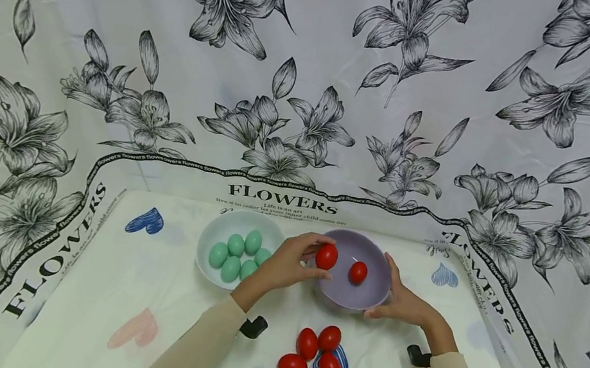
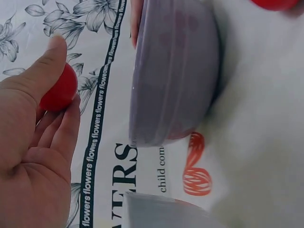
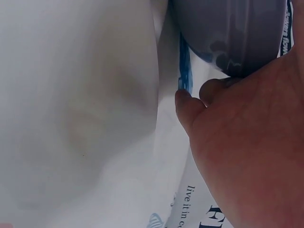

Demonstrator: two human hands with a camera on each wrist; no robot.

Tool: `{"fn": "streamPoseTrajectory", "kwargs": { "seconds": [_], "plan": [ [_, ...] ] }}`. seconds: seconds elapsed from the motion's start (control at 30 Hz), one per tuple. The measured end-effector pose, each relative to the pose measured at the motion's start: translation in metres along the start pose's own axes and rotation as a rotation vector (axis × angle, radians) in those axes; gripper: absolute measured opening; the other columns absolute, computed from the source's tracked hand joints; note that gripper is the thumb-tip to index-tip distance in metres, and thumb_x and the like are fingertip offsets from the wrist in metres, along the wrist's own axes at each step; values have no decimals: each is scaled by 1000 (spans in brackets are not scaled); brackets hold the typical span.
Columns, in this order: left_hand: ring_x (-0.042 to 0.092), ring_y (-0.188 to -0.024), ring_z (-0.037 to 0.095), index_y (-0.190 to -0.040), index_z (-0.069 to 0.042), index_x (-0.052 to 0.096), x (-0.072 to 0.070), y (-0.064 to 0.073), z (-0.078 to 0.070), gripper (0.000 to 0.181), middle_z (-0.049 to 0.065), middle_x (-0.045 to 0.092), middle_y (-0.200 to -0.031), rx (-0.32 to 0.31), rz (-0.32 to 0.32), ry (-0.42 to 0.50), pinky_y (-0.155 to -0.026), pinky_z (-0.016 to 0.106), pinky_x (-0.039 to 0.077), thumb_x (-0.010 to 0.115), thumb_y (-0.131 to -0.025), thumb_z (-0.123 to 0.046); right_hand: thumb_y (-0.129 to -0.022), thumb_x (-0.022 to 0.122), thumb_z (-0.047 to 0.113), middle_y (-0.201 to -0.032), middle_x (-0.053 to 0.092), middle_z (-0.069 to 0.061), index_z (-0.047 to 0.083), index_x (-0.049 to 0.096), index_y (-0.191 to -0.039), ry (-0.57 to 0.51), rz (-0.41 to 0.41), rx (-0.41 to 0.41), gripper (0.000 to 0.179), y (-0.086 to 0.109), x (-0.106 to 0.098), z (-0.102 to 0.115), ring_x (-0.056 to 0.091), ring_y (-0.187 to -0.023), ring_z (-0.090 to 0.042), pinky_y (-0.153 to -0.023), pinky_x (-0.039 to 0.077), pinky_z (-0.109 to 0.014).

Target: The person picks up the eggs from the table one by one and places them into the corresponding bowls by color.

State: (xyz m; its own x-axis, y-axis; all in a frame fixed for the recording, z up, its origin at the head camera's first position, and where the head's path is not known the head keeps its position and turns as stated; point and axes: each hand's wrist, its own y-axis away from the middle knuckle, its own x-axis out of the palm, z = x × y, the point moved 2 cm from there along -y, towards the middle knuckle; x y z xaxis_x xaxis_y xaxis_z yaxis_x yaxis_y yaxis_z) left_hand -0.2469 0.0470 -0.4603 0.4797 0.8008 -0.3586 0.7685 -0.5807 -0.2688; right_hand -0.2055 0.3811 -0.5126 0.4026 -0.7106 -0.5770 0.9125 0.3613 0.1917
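My left hand [image 1: 288, 262] pinches a red egg [image 1: 326, 257] between thumb and fingers, above the left side of a purple bowl [image 1: 341, 301]. In the left wrist view that egg [image 2: 61, 90] shows between thumb and fingertips, apart from the bowl's wall. Another red egg [image 1: 358, 273] lies inside the bowl. Cupped about the bowl's right side is my right hand [image 1: 404, 301], thumb near the front and fingers at the far rim. The right wrist view shows this hand [image 3: 256, 137] against the bowl's outer wall [image 3: 237, 33]; its fingertips are partly hidden.
A pale bowl [image 1: 204, 270] with several green eggs [image 1: 230, 269] stands left of the purple bowl, partly behind my left hand. Several red eggs [image 1: 307, 344] lie grouped on the white cloth [image 1: 179, 314] in front. A flower-printed cloth [image 1: 317, 51] hangs behind.
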Motion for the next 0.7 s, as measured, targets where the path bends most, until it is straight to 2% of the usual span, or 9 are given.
{"fn": "streamPoseTrajectory", "kwargs": {
  "seconds": [0.2, 0.37, 0.5, 0.6, 0.7],
  "plan": [
    [61, -135, 18, -146, -17, 60, 4, -27, 3, 72, -1, 61, -145, -2, -1, -48, -109, 26, 50, 94, -83, -26, -74, 98, 36, -175, 4, -21, 24, -20, -167, 0, 1, 27, 151, -1, 2, -1, 26, -153, -53, -117, 33, -72],
    [62, -132, 16, -144, -15, 61, 11, -41, 9, 70, -1, 61, -143, -38, 46, -93, -111, 25, 49, 94, -83, -18, -74, 97, 39, -175, 7, -20, 23, -19, -168, 14, -1, 24, 150, -2, 5, 0, 30, -152, -51, -117, 36, -70],
    [63, -128, 16, -144, -8, 60, 22, -54, 14, 70, 1, 63, -139, -38, 110, -198, -109, 25, 50, 94, -83, -20, -75, 97, 38, -174, 6, -22, 21, -20, -167, 5, 3, 34, 150, 1, 4, 2, 29, -152, -52, -116, 36, -71],
    [62, -126, 16, -142, -6, 60, 30, -64, 17, 68, 2, 65, -138, -40, 146, -310, -108, 25, 50, 93, -84, -21, -75, 97, 36, -174, 5, -21, 24, -21, -167, -8, 9, 39, 150, 2, 2, 4, 27, -153, -52, -117, 34, -72],
    [61, -127, 17, -141, -8, 61, 37, -71, 19, 65, 3, 65, -138, -83, 180, -420, -109, 26, 50, 92, -85, -19, -75, 97, 35, -174, 4, -22, 24, -21, -167, -19, 11, 25, 150, 1, 3, 4, 27, -152, -52, -117, 34, -72]
  ]
}}
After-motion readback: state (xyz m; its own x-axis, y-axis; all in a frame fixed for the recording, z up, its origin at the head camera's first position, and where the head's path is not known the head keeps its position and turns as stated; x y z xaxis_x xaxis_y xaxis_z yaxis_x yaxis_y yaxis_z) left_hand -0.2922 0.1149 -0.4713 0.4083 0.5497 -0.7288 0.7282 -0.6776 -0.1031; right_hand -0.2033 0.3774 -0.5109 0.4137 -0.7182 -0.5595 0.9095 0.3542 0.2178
